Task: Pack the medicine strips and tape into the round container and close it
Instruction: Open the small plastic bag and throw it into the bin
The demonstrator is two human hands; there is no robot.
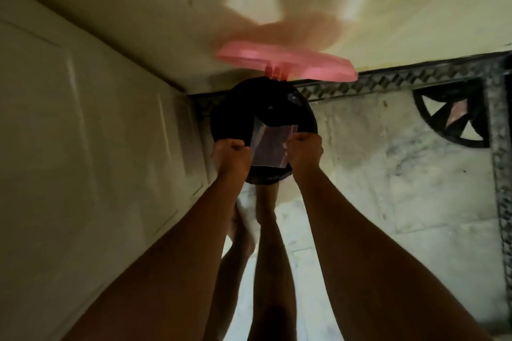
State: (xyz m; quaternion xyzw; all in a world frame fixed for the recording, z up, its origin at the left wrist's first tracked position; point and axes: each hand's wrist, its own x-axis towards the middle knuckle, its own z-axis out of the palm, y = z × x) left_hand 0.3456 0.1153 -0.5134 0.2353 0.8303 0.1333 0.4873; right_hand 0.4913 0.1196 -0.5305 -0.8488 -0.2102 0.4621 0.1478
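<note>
Over the marble floor [388,174]: a person stands holding a round container [249,111] out in front.
Container: dark, round, blurred; pale shiny contents [273,147], possibly strips.
Lid: pink [285,62], tilted up behind.
Writing: none legible.
Left hand [231,156]: fist clenched on near rim.
Right hand [304,151]: likewise gripping.

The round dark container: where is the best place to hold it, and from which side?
Hold the round dark container by its near rim, coming from the person's side, one hand each side, as the left hand and right hand grip it now. The pink lid blocks the far edge.
</note>
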